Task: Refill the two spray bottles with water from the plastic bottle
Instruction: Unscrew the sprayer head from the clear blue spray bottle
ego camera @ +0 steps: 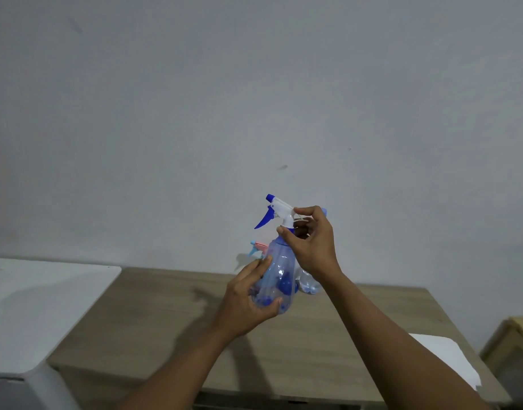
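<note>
A clear blue-tinted spray bottle [279, 270] is held up above the wooden table [153, 315]. My left hand [249, 300] wraps around its body from the left. My right hand [310, 241] pinches the neck just under the white and blue trigger head [279, 211]. Behind it, the pink and light-blue trigger of a second spray bottle [257, 248] peeks out at the left. The clear plastic bottle [309, 284] stands on the table behind my right wrist, mostly hidden; a bit of its blue cap [323, 212] shows above my fingers.
A white appliance top [38, 306] adjoins the table on the left. White paper [446, 356] lies at the table's right front corner. A wooden crate [517, 344] stands at the far right. A grey wall rises right behind the table.
</note>
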